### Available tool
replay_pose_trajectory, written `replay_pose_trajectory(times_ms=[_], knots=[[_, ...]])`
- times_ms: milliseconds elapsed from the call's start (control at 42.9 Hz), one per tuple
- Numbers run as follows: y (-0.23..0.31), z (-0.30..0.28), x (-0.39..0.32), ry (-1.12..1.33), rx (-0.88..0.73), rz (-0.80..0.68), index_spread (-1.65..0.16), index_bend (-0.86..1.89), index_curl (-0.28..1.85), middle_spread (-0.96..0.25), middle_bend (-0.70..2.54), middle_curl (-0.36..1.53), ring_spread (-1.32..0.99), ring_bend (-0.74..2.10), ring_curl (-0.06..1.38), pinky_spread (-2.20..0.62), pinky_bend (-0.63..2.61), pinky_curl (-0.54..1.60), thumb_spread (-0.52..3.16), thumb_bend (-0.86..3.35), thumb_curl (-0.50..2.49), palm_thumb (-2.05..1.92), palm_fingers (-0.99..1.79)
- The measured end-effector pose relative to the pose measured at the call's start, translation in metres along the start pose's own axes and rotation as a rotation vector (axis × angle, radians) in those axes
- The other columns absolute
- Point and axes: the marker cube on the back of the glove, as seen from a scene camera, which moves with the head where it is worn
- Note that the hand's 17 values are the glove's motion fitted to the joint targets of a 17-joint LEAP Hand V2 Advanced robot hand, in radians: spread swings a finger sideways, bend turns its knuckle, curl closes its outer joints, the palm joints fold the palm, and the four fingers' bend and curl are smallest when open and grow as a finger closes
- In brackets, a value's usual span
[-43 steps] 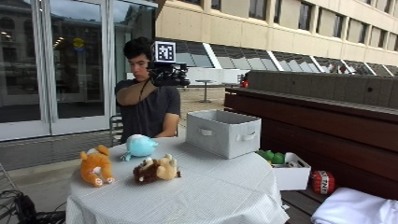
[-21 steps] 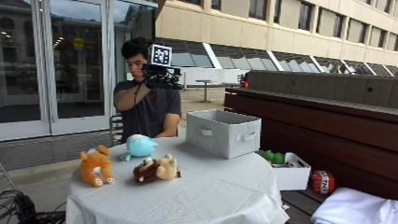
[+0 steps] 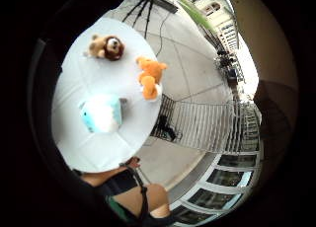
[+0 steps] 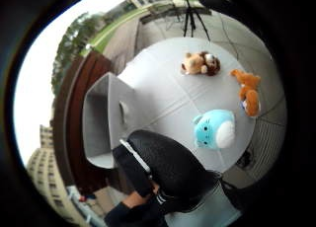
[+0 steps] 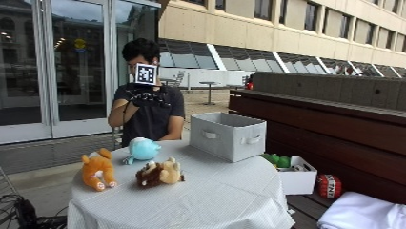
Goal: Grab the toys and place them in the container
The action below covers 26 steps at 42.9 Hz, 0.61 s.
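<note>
Toys (image 5: 141,149), 3 on table (image 5: 216,191) w/ 1 container (image 5: 227,135); right hand (image 5: 149,98) raised, fingers relaxed, empty.

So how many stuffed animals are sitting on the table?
3, all on the white tablecloth: the blue plush nearest the person, the orange plush at the table's edge, the lion plush lying beside it. The grey container could hide more.

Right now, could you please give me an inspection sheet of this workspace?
Surface: round table, white cloth.
Job's things: blue plush, orange plush and lion plush lie on the cloth; grey container stands near them, open-topped.
Clutter: white box with green items beside the table.
Hand: gloved right hand raised at chest height, holding nothing, fingers relaxed.
Cables: bundle on the ground.
Surroundings: wooden bench, glass doors.
</note>
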Motion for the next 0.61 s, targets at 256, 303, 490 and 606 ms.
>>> replay_pose_trajectory(times_ms=[256, 303, 490, 606], knots=[[0.001, 0.067, 0.015, 0.02, -0.074, 0.226, -0.31, 0.09, 0.26, -0.09, 0.17, 0.33, -0.24, 0.18, 0.18, 0.01, 0.72, 0.37, 0.94, -0.1, 0.1, -0.14, -0.07], [0.001, 0.08, 0.022, 0.017, -0.042, 0.111, -0.31, 0.09, 0.26, -0.09, 0.17, 0.33, -0.23, 0.18, 0.19, 0.01, 0.76, 0.38, 0.93, -0.1, 0.1, -0.14, -0.09], [0.009, 0.115, 0.031, -0.007, -0.094, 0.03, -0.3, 0.07, 0.21, -0.08, 0.16, 0.32, -0.21, 0.19, 0.21, 0.03, 0.9, 0.42, 0.88, -0.1, 0.13, -0.13, -0.15], [0.016, 0.133, 0.029, -0.038, -0.193, 0.082, -0.3, 0.06, 0.19, -0.08, 0.16, 0.32, -0.19, 0.19, 0.22, 0.04, 0.95, 0.43, 0.87, -0.1, 0.14, -0.13, -0.16]])
